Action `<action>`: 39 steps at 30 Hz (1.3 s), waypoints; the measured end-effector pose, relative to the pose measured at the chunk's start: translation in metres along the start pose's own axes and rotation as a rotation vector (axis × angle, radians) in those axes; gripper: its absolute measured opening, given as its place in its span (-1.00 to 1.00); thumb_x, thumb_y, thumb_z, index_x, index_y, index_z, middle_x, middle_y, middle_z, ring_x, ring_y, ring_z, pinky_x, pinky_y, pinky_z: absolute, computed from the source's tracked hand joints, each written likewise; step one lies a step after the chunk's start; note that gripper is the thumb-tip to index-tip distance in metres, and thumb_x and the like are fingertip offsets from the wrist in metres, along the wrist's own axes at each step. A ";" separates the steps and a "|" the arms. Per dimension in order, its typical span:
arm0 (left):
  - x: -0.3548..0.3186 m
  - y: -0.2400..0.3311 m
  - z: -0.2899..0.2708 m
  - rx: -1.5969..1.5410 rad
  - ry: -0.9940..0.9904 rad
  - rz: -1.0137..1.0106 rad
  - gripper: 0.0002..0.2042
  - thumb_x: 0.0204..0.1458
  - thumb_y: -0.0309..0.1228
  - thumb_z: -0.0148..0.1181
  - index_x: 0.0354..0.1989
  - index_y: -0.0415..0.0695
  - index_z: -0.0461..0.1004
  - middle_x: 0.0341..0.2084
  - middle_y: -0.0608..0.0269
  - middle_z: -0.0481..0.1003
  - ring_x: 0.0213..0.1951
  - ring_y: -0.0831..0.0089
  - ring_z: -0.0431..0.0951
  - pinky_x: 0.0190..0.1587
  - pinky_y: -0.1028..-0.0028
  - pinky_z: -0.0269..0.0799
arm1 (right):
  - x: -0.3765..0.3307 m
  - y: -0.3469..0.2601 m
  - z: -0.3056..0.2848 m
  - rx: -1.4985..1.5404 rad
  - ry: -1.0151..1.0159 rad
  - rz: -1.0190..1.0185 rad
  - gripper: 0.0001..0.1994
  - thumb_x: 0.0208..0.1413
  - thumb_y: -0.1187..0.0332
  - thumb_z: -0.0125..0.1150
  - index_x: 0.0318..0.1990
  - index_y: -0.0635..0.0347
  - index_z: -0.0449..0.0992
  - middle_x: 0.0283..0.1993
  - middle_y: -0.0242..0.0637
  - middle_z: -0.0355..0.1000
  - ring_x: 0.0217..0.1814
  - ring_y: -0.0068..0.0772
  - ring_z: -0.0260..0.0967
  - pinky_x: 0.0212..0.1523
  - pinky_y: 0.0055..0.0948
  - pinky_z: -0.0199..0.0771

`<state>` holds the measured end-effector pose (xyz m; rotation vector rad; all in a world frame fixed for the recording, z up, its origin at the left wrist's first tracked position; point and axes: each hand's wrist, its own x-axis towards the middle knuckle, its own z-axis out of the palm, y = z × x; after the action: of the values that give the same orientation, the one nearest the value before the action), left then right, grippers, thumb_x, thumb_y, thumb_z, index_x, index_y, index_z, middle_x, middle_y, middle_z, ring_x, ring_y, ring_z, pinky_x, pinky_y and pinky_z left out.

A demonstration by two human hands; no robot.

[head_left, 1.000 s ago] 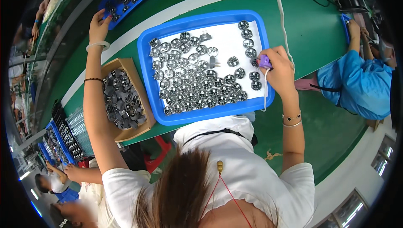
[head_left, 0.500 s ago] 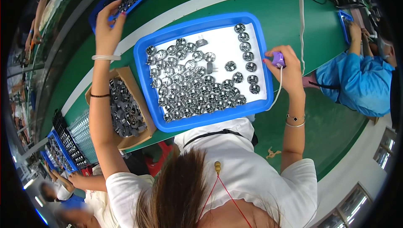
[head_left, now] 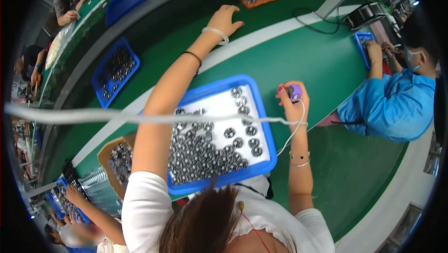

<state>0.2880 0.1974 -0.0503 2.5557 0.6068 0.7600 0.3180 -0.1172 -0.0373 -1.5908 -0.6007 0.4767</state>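
Observation:
My left hand (head_left: 226, 20) reaches over the dark belt beyond the bench. Its fingers are apart and I see nothing in them; the nearest thing is an orange tray (head_left: 255, 2) holding small parts in rows. To the right of the big blue tray (head_left: 267, 165), my right hand (head_left: 293, 108) is closed around a small purple device (head_left: 294, 93) with a white cord. Many round silvery-black parts (head_left: 200, 157) crowd the tray's near left, on a white liner (head_left: 219, 101). Several more form a column along its right side. My left forearm hides part of the tray.
Left of the tray stands a cardboard box (head_left: 105, 152) of grey parts. A blue tray of dark parts (head_left: 116, 69) lies on the belt, another blue tray (head_left: 127, 3) farther off. A pale cable (head_left: 84, 114) crosses the picture. At right sits a co-worker in blue (head_left: 389, 106).
My left hand has left the small blue tray at far left and moved right, towards the orange tray. The view has shifted. My right hand keeps hold of the purple device.

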 end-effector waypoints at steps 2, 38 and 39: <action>0.026 -0.005 0.014 0.020 -0.010 -0.095 -0.53 -0.15 -0.18 0.31 -0.07 -0.15 0.43 -0.06 0.05 0.39 -0.01 0.10 0.40 0.07 0.30 0.30 | 0.003 -0.006 0.002 0.023 0.020 0.018 -0.83 0.06 0.45 0.21 -0.26 0.25 0.35 -0.33 -0.27 0.44 -0.41 -0.57 0.42 -0.53 -0.65 0.36; 0.019 0.152 0.048 0.052 -0.231 0.091 -0.66 -0.03 -0.15 0.15 -0.31 -0.21 0.58 -0.21 0.00 0.48 -0.10 0.15 0.48 -0.12 0.25 0.43 | 0.055 0.024 -0.035 0.283 0.182 0.113 -0.73 0.13 0.38 0.12 -0.02 0.24 0.38 -0.19 -0.33 0.46 -0.30 -0.55 0.40 -0.51 -0.64 0.36; 0.027 0.137 0.044 0.067 -0.208 0.075 -0.66 -0.03 -0.15 0.15 -0.31 -0.21 0.58 -0.21 0.00 0.48 -0.10 0.15 0.48 -0.12 0.25 0.43 | 0.056 0.025 -0.030 0.287 0.153 0.101 -0.73 0.13 0.38 0.12 -0.02 0.24 0.38 -0.19 -0.33 0.46 -0.30 -0.55 0.40 -0.51 -0.64 0.36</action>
<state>0.3737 0.0873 -0.0064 2.6874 0.4788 0.4964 0.3823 -0.1064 -0.0562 -1.3728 -0.3205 0.4875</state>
